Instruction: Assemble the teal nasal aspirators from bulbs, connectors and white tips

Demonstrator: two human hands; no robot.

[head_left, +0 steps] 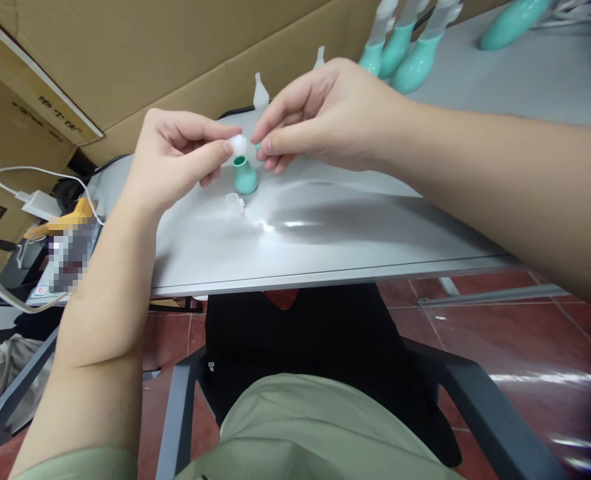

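Observation:
My left hand (178,157) pinches a small white translucent piece (238,145) between thumb and forefinger. Just below that piece, a teal bulb (246,177) stands upright on the table, its dark round opening facing up. A small clear cap-like part (234,203) lies in front of the bulb. My right hand (308,123) is to the right with its fingertips closed around a small teal thing (258,151), mostly hidden by the fingers. Behind the hands a translucent pointed nozzle (260,92) stands up, and the tip of another (320,57) shows above my right hand.
Several teal bulbs with clear tops (417,63) stand at the back right, and another teal bulb (512,25) lies farther right. Cardboard (175,53) rises behind the grey table (325,253). At the left are a white charger (42,205), cables and a yellow object (78,215).

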